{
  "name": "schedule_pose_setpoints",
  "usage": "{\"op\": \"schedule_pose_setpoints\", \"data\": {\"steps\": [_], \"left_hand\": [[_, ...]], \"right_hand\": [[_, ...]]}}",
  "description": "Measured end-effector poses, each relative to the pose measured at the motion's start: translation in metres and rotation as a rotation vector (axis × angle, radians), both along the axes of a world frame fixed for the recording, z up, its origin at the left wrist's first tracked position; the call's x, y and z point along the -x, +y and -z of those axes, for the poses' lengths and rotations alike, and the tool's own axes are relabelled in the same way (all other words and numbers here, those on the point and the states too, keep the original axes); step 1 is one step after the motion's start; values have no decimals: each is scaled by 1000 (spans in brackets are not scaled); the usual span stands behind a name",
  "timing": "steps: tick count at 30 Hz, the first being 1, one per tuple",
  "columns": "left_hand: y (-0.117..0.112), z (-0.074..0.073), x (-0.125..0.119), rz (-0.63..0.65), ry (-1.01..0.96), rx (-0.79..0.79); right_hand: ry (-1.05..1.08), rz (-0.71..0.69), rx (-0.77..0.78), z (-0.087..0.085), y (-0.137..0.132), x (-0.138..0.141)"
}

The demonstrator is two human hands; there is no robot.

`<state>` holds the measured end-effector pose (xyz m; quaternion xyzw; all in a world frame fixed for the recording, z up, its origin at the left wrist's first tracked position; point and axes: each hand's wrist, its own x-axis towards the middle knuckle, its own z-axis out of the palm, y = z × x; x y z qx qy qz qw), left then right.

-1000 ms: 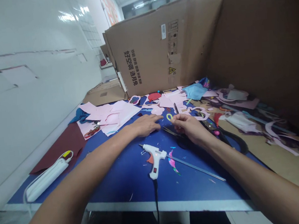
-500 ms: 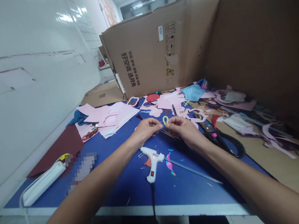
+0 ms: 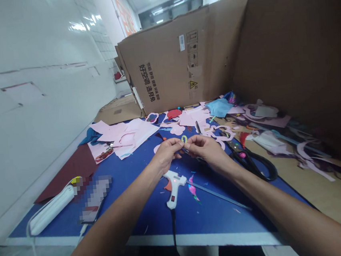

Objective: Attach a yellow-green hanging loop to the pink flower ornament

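Yellow-green loop (image 3: 186, 139), small, upright above the blue tabletop (image 3: 130, 212), its lower end pinched between closed thumb and fingertips of the left hand (image 3: 169, 150) and right hand (image 3: 204, 147), which meet there. White glue gun (image 3: 173, 192) with translucent glue stick (image 3: 222, 195), lying just nearer the wearer; black-handled scissors (image 3: 272, 169), to the right. Pink paper sheets (image 3: 142, 130), beyond, before a cardboard box (image 3: 171, 71).

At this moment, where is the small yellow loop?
In the head view, the yellow loop is near the centre, where the left hand and right hand come together, beyond the white glue gun.
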<state>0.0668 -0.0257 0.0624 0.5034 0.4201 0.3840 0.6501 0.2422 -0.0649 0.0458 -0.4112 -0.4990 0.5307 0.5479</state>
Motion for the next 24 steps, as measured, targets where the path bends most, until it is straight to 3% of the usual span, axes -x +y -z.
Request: {"op": "schedule_pose_setpoints", "data": {"steps": [4,8,17,24], "left_hand": [[-5,-15,17,146,-206,254],[-13,-25,28,177,-216,259],[-26,-35,26,264,-259,299],[-28,-32,27,335,-187,377]], "right_hand": [[5,-27,-65,-5,-3,-2],[-52,-31,-103,-5,-3,-4],[-37,-38,-119,-7,-4,-3],[-37,-54,-168,-15,-7,-4]]}}
